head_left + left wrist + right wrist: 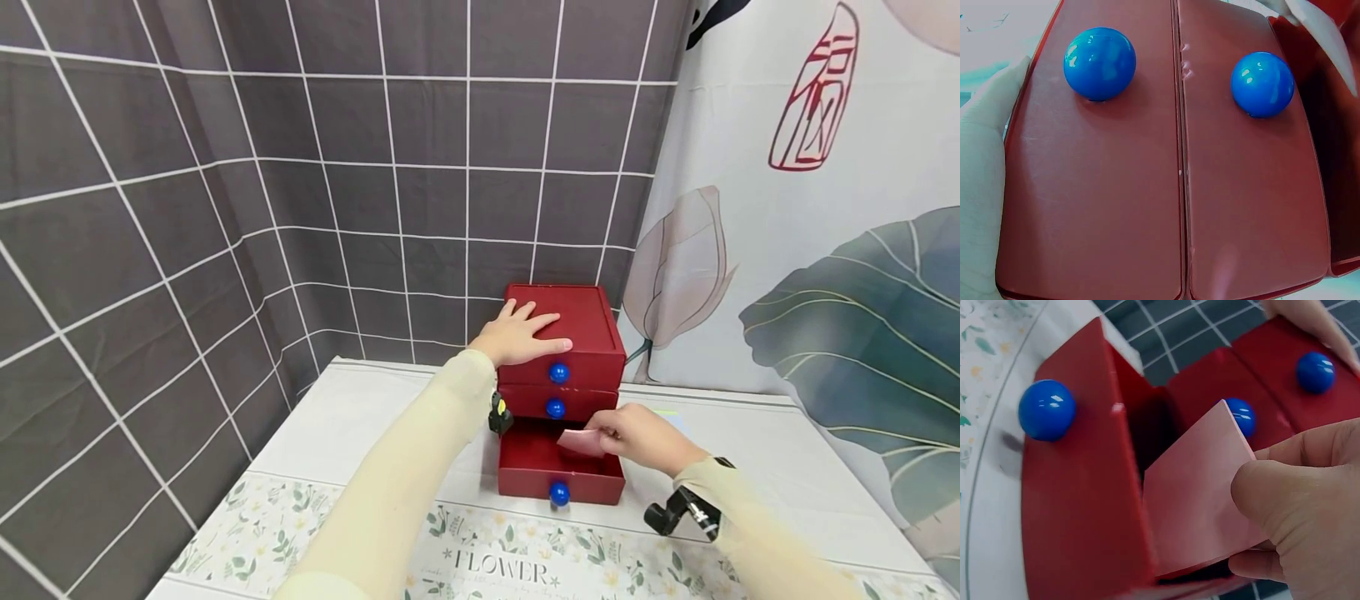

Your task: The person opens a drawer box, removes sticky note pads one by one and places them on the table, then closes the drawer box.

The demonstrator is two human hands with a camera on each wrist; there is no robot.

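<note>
A red box with three stacked drawers (pixel 570 321) stands at the back of the table, each drawer bearing a blue knob (pixel 1099 64). Its bottom drawer (pixel 525 482) is pulled out. My left hand (pixel 517 336) rests on the box's top with fingers spread. My right hand (pixel 637 435) pinches a pink sheet (pixel 1200 500), like a small stack of sticky notes, between thumb and fingers. In the head view the sheet is over the bottom drawer; in the right wrist view its lower edge dips behind the drawer front (pixel 1079 487).
Right of the box, partly behind my right hand, lies a light blue and yellow-green item (pixel 670 417). A floral table cover (pixel 495 542) marked FLOWER runs along the front. Dark gridded cloth (pixel 420 200) hangs behind, with a leaf-printed curtain (pixel 862 317) at the right.
</note>
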